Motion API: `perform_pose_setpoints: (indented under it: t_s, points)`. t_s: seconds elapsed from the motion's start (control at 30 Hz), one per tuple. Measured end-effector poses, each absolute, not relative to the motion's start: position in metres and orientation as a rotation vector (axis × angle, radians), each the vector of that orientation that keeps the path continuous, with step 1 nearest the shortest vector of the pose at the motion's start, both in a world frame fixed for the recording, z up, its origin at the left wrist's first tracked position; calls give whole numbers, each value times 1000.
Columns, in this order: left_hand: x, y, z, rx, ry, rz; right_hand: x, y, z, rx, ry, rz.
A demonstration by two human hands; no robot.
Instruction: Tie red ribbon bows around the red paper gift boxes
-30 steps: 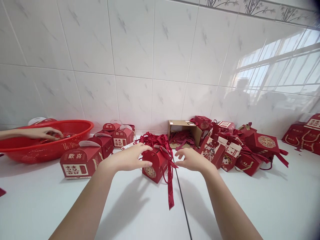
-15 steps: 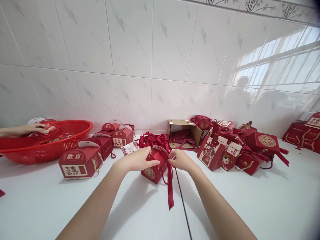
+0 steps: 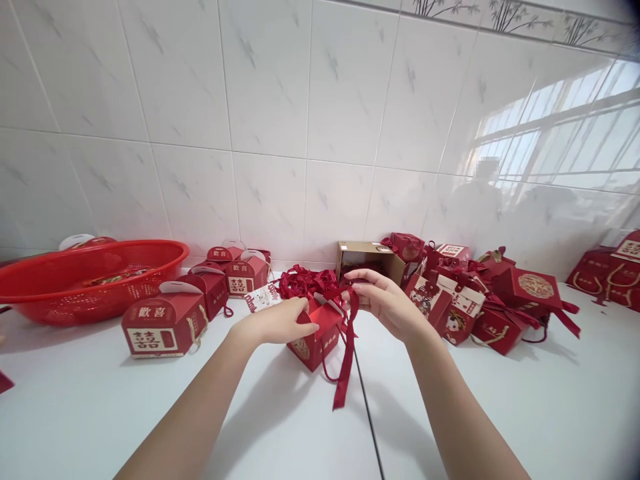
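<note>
A small red gift box (image 3: 327, 347) with a gold round print stands in front of me on the white table. My left hand (image 3: 280, 323) grips its left upper side, thumb over the near top edge, other fingers partly hidden behind it. On the right, my right hand (image 3: 387, 303) pinches a dark red satin ribbon (image 3: 345, 377), lifted at the box's top right; its loose end hangs down beside the box. A thin red cord loop hangs from the box's right side. Behind the box lies a heap of red ribbons (image 3: 305, 283), with a printed card (image 3: 261, 298) to its left.
Several red boxes (image 3: 163, 323) stand at left beside a red plastic basket (image 3: 150, 250). An open cardboard box (image 3: 395, 263) sits behind my right hand. More red boxes (image 3: 535, 287) are piled at right, and red gift bags (image 3: 623, 273) stand at the far right.
My right hand has moved right and up from the box, drawing the ribbon with it. My left hand stays on the box. Another person's hand has left the basket.
</note>
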State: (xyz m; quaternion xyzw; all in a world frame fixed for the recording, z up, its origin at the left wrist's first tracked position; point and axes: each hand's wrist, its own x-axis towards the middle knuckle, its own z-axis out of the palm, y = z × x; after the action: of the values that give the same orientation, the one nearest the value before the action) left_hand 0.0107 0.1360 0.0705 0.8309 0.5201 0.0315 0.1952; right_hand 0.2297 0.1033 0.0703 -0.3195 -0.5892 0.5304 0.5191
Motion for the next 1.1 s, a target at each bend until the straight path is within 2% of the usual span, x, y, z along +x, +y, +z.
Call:
perform_pose_setpoints:
  t_s: [0.1, 0.3, 0.43, 0.57, 0.7, 0.93, 1.1]
  points:
    - [9, 138, 67, 2350, 1442, 93, 231, 94, 79, -624, -1380, 1325]
    - [8, 141, 65, 2354, 1325, 60, 233, 85, 83, -633, -1438, 1170]
    - [9, 137, 69, 2343, 1226, 23, 234, 73, 87, -662, -1699, 1111]
    - [12, 128, 75, 2369, 1135, -7, 244, 67, 86, -1152, -2159, 895]
    - [13, 126, 77, 2357, 1056, -21, 253, 85, 70, -1532, -2134, 592]
    - [14, 126, 78, 2353, 1071, -48, 243, 121, 43, -1446, -2152, 706]
    - [13, 125, 79, 2346, 1080, -70, 250, 122, 51, -1432, -1973, 723]
